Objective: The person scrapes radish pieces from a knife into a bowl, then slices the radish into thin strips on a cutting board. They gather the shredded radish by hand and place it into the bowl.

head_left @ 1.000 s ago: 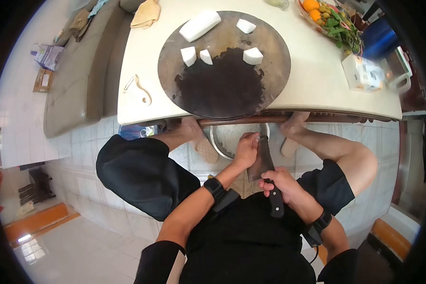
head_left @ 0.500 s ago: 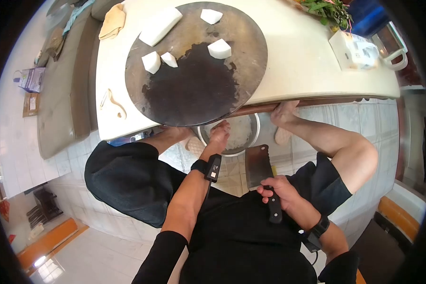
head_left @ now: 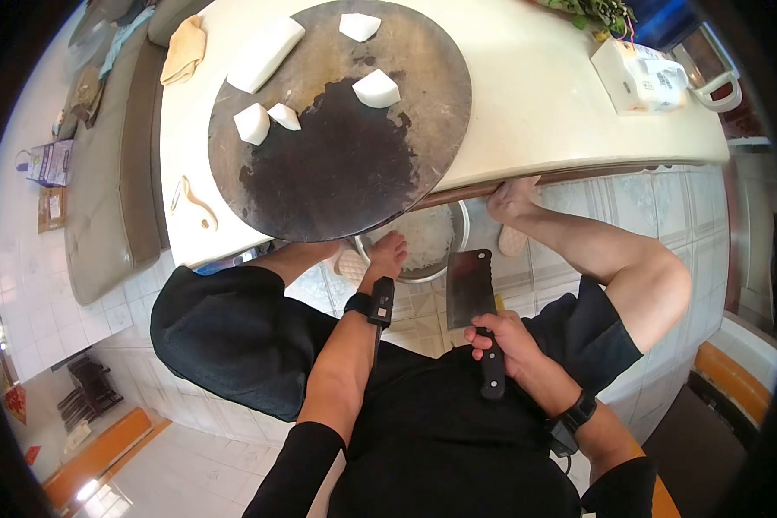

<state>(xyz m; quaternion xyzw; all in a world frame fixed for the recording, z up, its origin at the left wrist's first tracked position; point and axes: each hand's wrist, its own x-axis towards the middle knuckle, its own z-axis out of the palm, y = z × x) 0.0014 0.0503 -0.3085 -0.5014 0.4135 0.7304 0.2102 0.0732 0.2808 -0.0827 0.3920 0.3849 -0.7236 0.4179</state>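
Note:
My right hand (head_left: pixel 505 339) is wrapped round the black handle of a cleaver (head_left: pixel 470 289), whose broad blade points away from me above the floor. My left hand (head_left: pixel 388 251) hangs over the near left rim of a metal basin (head_left: pixel 464 237), its fingers loosely curled and apart with nothing visible in them. The basin stands on the floor between my feet, partly hidden by the table edge, with pale bits inside. Above it, a round cutting board (head_left: pixel 337 181) with a wet dark patch carries a long peeled white vegetable (head_left: pixel 268 53) and several cut white chunks (head_left: pixel 376 89).
On the cream table (head_left: pixel 527 104) lie a folded cloth (head_left: pixel 184 49) and a peeler (head_left: pixel 198 205) to the left. A tissue pack (head_left: pixel 643 79), a glass jug (head_left: pixel 715 91) and leafy greens (head_left: pixel 591 15) stand right. A sofa (head_left: pixel 116 164) runs along the left side.
My left hand has drawn back slightly toward me and left over the basin, its fingers looser. The cleaver stays in my right hand. The whole view has shifted a little.

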